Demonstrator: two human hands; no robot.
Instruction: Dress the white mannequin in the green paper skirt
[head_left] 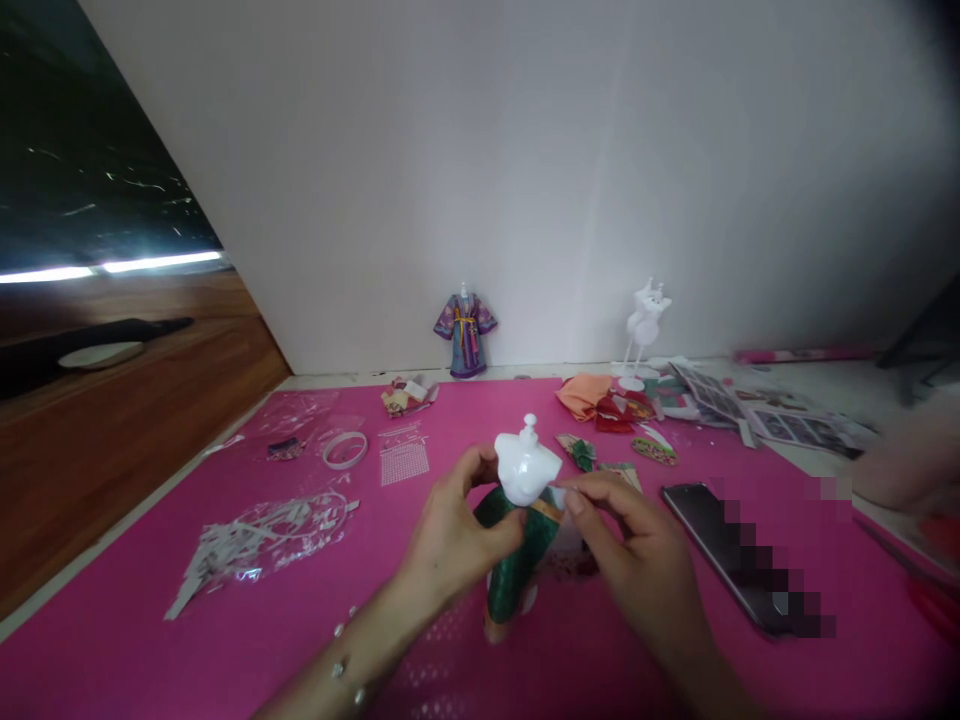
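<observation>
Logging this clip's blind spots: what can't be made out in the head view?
- Lower part of the green skirt on the white mannequin: covered by the left hand and right hand.
- Phone: screen partly pixelated.
- Printed sheets: too small and blurred to read.
- Red object: cut off by the right edge.

A hobby craft corner in a home, set up on a bright pink mat (225,650) against a plain white wall (525,150). A small purple paper robe on a stand (464,335), folded patterned paper scraps (607,405) and a white plastic mannequin stand (643,330) show it, beside brown wooden flooring (112,440).
</observation>
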